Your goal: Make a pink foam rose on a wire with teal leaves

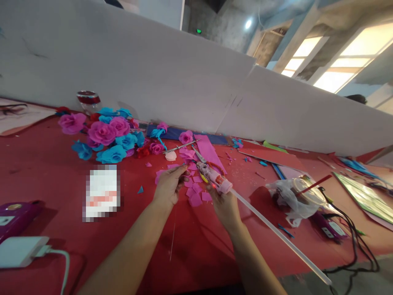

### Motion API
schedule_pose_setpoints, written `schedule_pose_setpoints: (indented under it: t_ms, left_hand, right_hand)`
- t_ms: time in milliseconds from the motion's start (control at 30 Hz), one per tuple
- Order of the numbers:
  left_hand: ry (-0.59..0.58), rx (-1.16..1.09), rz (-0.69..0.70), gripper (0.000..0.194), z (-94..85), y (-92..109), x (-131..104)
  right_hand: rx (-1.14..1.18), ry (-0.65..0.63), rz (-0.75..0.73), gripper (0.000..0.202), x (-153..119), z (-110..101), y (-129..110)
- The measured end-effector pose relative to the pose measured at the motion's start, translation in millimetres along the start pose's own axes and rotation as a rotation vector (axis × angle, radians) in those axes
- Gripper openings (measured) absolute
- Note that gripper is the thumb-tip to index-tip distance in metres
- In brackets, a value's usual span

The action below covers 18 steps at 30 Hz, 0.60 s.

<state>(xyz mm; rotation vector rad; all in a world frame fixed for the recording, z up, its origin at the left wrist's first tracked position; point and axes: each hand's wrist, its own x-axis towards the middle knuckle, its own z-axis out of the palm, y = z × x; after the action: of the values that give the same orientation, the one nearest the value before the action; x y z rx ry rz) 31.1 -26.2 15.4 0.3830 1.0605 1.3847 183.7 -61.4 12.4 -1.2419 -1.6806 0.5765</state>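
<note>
My right hand (225,203) is wrapped round a pink glue gun (215,176), whose long white glue stick (282,237) sticks out toward the lower right. The gun's tip points left, close to my left hand (170,184). The fingers of my left hand are pinched together; what they hold, if anything, is too small to make out. Pink paper petals (195,196) lie scattered on the red table between and beyond my hands. Scissors (199,155) and a strip of pink paper (210,153) lie just behind the gun.
Pink, blue and red paper flowers (106,133) are bunched at the left back. A white charger (23,250) lies front left. On the right are a plastic bag (294,205), a tub (309,191), a purple device (330,227) and black cables (354,241). A white partition (153,69) stands behind.
</note>
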Motion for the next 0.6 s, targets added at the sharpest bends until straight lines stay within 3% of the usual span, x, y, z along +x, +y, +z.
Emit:
schedule_pose_setpoints:
  t_ms: [233,433,600]
  left_hand:
    - [0.024,0.126,0.194,0.012,0.0,-2.7,-3.4]
    - [0.078,0.53,0.452,0.025,-3.2,-1.8,-11.5]
    - [0.098,0.646,0.58,0.022,-2.4,1.1,-17.8]
  right_hand:
    - [-0.116,0.037,-0.018,0.026,-17.4,-1.6,0.1]
    - [-0.133,0.043,-0.033,0.02,-19.8,-7.2,-10.8]
    - [-0.27,0.068,-0.101,0.021,-14.5,-4.6,-7.4]
